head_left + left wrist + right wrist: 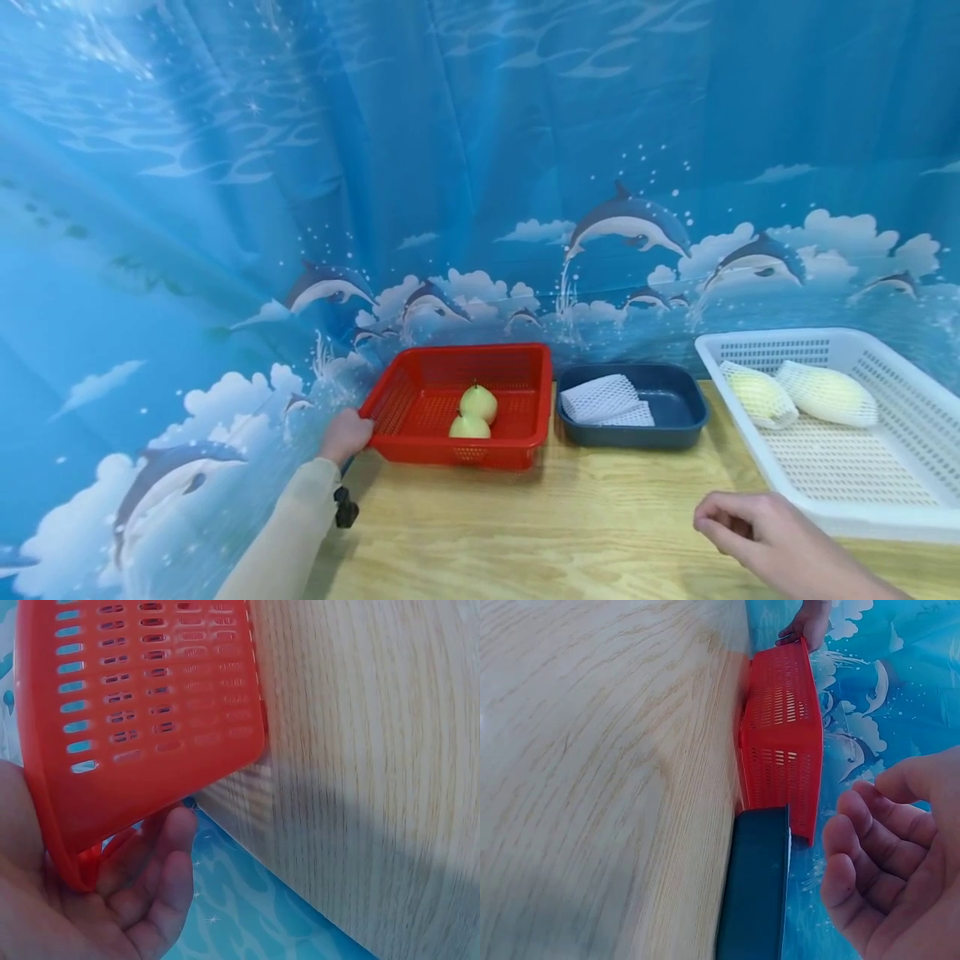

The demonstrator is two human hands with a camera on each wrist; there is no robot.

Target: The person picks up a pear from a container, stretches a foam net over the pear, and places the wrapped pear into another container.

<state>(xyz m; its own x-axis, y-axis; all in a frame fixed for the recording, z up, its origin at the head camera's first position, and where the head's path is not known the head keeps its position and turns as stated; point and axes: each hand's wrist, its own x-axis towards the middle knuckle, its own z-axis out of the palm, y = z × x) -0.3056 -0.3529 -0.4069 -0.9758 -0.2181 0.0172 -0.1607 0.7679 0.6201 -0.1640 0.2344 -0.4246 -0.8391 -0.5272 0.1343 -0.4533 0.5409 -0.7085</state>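
My left hand (347, 435) grips the left rim of a red plastic basket (465, 454). In the left wrist view the thumb side lies over the rim and the fingers (176, 881) curl beneath it. Two pale green pears (478, 403) sit inside, one behind the other. My right hand (757, 525) hovers over the table in front of the white basket (862, 517), fingers loosely curled and holding nothing. Inside that basket lie two pale yellow-green fruits (825, 393) wrapped in white foam netting.
Between the baskets stands a dark blue tray (633, 437) with white foam net sleeves (603, 400) in its left part. All containers stand along the far side of a wooden table (570, 517). A blue dolphin-print curtain (480, 167) hangs behind and to the left.
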